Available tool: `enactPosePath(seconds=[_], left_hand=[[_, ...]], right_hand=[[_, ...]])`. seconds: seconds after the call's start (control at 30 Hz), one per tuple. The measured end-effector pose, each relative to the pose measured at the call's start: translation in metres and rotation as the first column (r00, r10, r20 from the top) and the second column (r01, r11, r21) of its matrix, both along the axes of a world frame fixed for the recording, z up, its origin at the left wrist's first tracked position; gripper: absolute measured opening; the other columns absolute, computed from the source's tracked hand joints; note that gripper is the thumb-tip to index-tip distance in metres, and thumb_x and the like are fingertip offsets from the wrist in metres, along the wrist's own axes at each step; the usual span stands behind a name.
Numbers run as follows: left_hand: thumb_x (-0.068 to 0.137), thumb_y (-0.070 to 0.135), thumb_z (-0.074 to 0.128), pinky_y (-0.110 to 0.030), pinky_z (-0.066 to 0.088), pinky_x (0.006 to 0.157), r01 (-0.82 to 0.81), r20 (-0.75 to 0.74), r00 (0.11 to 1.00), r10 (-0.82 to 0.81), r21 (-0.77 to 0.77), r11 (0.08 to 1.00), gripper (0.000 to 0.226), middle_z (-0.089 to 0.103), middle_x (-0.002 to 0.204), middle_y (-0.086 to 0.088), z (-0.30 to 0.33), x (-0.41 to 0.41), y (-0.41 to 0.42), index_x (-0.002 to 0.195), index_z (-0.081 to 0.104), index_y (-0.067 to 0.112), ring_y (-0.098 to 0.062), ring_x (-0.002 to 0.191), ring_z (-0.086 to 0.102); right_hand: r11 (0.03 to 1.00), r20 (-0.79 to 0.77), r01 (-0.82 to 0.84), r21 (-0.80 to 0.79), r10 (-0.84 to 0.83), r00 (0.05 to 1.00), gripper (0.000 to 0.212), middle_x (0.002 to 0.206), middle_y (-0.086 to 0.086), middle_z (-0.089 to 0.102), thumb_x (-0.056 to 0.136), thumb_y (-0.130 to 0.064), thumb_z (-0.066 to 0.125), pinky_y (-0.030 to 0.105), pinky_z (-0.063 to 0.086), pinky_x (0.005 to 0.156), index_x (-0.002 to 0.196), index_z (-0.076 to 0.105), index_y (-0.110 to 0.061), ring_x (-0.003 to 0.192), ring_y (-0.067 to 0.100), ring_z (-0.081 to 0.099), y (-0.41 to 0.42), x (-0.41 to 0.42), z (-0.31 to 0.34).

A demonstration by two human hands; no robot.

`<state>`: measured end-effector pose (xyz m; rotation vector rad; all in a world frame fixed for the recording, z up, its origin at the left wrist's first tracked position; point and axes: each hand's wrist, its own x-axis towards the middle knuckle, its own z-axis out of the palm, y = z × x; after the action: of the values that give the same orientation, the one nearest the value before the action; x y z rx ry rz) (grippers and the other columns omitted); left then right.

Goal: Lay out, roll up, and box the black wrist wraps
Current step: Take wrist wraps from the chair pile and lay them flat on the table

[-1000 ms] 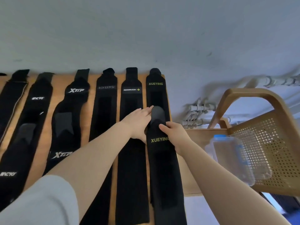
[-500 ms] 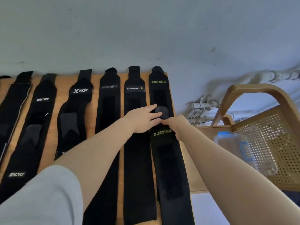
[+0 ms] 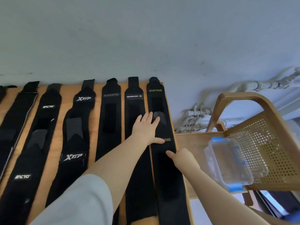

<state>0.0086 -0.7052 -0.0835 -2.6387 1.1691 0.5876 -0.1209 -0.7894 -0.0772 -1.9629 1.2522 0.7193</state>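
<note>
My left hand (image 3: 146,129) lies flat on the long black XUEYING wrist wrap (image 3: 165,168), the one at the right end of the row. The fingers are straight and spread, they press on the grey tip of the wrap and hold nothing. The thumb covers the first letters of the yellow name. My right hand (image 3: 184,159) is at the right edge of the same wrap, lower down. Its thumb lies on the black fabric and the other fingers go over the edge of the wooden table (image 3: 178,161). I cannot tell if they grip the edge of the wrap or only the table.

This wrap lies straight along the right edge of the table. A second black wrap with yellow XUEYING letters (image 3: 156,95) lies past it, near the pale wall (image 3: 146,38), and the two overlap under my left fingers. To the left lie more black wraps, side by side: the black MANUEKLEAR wrap (image 3: 134,101), the black BOKEERSI wrap (image 3: 111,111), the black XTEP wraps (image 3: 76,135) and the black wraps with the white CYO label (image 3: 37,143).

At the right of the table stands a wooden chair with a woven cane back (image 3: 276,151). On its seat lies a clear plastic box with blue clips (image 3: 230,163), tilted.
</note>
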Motion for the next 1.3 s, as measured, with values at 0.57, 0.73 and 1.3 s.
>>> enactPosePath(seconds=[0.57,0.73,1.3], left_hand=[[0.095,0.045,0.046,-0.036,0.011,0.117,0.141,-0.034,0.987,-0.159,-0.298,0.944,0.071,0.018,0.156,-0.006,-0.002,-0.058,0.039,0.150,0.018,0.011,-0.022,0.145,0.014],[0.095,0.051,0.043,-0.038,0.006,0.118,0.144,-0.089,0.981,-0.171,-0.253,0.957,0.075,0.007,0.159,-0.008,0.002,-0.055,0.042,0.152,0.010,0.014,-0.023,0.146,0.006],[0.097,0.030,0.048,-0.034,0.030,0.110,-0.117,-0.132,0.989,0.067,-0.418,0.901,0.044,0.029,0.152,0.003,0.051,-0.015,0.213,0.140,0.043,0.021,-0.016,0.137,0.032]], right_hand=[[0.651,0.138,-0.450,-0.611,0.648,0.749,0.052,0.130,0.010,0.059,0.090,-0.044,0.054,0.035,0.044,0.102,0.126,0.060,-0.008,0.117,0.025,0.059,0.079,-0.101,-0.028],[0.709,0.003,-0.605,-0.363,0.650,0.760,0.069,0.155,-0.002,-0.024,0.092,-0.059,-0.002,0.036,-0.012,0.115,0.149,-0.015,-0.021,0.144,0.015,-0.018,0.073,-0.099,-0.008],[0.948,0.450,-0.256,-0.191,0.316,0.835,0.057,0.158,0.010,0.017,0.101,-0.038,0.036,0.038,0.015,0.116,0.147,0.029,-0.006,0.146,0.025,0.012,0.158,0.020,0.051]])
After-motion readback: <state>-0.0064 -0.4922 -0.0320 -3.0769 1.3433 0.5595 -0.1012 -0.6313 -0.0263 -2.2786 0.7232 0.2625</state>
